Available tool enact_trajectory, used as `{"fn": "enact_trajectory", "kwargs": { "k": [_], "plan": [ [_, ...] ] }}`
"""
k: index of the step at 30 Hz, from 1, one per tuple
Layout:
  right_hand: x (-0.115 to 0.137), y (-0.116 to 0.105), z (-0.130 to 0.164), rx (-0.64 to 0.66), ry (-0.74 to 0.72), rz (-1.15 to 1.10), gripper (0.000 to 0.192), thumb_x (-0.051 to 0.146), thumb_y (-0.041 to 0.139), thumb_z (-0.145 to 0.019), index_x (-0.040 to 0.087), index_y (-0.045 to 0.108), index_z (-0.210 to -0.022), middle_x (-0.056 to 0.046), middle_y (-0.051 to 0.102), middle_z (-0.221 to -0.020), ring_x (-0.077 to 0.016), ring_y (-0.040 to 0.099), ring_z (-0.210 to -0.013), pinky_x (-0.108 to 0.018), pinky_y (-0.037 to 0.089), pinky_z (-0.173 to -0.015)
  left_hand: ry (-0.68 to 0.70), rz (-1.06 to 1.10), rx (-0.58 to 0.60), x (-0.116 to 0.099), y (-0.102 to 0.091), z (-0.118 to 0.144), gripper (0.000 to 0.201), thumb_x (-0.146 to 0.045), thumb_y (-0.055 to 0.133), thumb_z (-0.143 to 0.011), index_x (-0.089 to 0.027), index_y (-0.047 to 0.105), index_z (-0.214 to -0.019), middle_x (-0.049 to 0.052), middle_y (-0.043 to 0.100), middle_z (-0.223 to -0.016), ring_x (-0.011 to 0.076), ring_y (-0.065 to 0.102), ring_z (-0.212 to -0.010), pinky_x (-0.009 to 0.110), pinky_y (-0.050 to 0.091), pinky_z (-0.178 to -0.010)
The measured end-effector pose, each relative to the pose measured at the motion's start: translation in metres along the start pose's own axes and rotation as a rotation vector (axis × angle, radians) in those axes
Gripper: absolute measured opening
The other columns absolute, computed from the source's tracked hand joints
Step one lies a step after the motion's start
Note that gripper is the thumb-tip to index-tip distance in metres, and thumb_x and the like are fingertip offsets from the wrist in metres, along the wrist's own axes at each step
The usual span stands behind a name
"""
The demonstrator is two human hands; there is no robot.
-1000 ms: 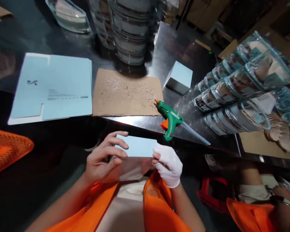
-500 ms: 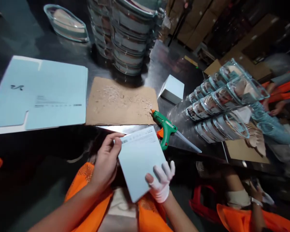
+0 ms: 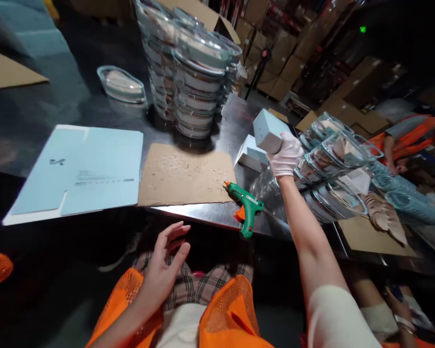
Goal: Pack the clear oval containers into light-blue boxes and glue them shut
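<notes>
My right hand [image 3: 286, 155], in a white glove, is stretched out to the right and grips a small pale-blue box [image 3: 268, 129] by its near side. Just below that box, a similar box [image 3: 253, 157] stands on the metal table; whether the two touch I cannot tell. My bare left hand [image 3: 166, 266] hovers over my lap with its fingers apart and nothing in it. A green glue gun [image 3: 249, 205] lies by the table's front edge, its orange nozzle on a brown cardboard sheet [image 3: 184, 176] dotted with glue bits.
Flat pale-blue printed sheets [image 3: 97, 169] lie at the left. Stacked clear containers [image 3: 197, 92] rise behind the cardboard, and a single container [image 3: 121, 86] sits left of them. More stacked containers [image 3: 342, 154] stand right of my right forearm. Other people are at the right.
My right hand has carried the pale-blue box from over my lap to the far right of the glue gun. The left hand has let go of it. The view has shifted too.
</notes>
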State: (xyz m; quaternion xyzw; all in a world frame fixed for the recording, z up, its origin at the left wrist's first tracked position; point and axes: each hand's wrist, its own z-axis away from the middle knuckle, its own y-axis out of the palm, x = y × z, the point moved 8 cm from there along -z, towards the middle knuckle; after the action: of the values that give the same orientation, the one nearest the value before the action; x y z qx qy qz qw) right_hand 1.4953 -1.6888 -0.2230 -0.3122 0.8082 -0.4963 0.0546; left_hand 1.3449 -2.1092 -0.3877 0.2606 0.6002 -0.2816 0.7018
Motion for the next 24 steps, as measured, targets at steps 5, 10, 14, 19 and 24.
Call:
{"fn": "enact_trajectory", "kwargs": {
  "k": [5,10,14,19,24],
  "plan": [
    [0.009,0.067,-0.019,0.214,0.038,0.103,0.063,0.006,0.062,-0.089,0.008,0.056,-0.152,-0.024,0.06,-0.158,-0.0345,0.05,-0.148,-0.056,0.043,-0.122,-0.109,-0.081,-0.075,0.019,-0.04,0.008,0.066,-0.073,0.074,-0.09,-0.03,0.063,-0.138,0.01,0.074,-0.143,0.0309,0.069,-0.137,0.045,0.059,-0.115],
    [0.006,0.058,0.022,0.222,0.064,0.114,0.079,0.004,0.067,-0.082,0.008,0.052,-0.159,-0.026,0.045,-0.171,-0.0398,0.042,-0.157,-0.057,0.041,-0.126,-0.155,-0.133,-0.143,0.034,-0.06,0.01,0.071,-0.079,0.075,-0.084,-0.026,0.068,-0.131,0.013,0.077,-0.138,0.033,0.073,-0.131,0.046,0.062,-0.11],
    [0.043,0.003,0.1,0.036,-0.076,-0.353,0.023,0.025,0.065,-0.101,0.016,0.078,-0.119,-0.012,0.081,-0.116,-0.0255,0.076,-0.106,-0.038,0.061,-0.1,0.048,-0.245,-0.02,-0.005,-0.026,-0.007,0.048,-0.07,0.076,-0.089,-0.025,0.08,-0.101,0.009,0.083,-0.111,0.0272,0.079,-0.105,0.038,0.064,-0.097],
    [0.11,-0.059,0.2,-0.117,-0.296,-0.495,0.011,0.031,0.074,-0.104,0.024,0.081,-0.1,-0.002,0.082,-0.085,-0.0163,0.075,-0.072,-0.029,0.059,-0.074,0.405,-0.194,0.13,-0.076,0.029,-0.027,0.029,-0.047,0.069,-0.105,-0.025,0.087,-0.106,0.006,0.084,-0.102,0.0203,0.078,-0.095,0.031,0.063,-0.092],
    [0.134,-0.072,0.219,-0.116,-0.392,-0.455,0.013,0.032,0.073,-0.107,0.023,0.079,-0.1,-0.002,0.083,-0.084,-0.0158,0.077,-0.072,-0.029,0.055,-0.071,0.5,-0.076,0.213,-0.103,0.063,-0.028,0.037,-0.046,0.088,-0.092,-0.022,0.084,-0.12,0.007,0.084,-0.105,0.018,0.076,-0.088,0.027,0.062,-0.083]
  ]
}}
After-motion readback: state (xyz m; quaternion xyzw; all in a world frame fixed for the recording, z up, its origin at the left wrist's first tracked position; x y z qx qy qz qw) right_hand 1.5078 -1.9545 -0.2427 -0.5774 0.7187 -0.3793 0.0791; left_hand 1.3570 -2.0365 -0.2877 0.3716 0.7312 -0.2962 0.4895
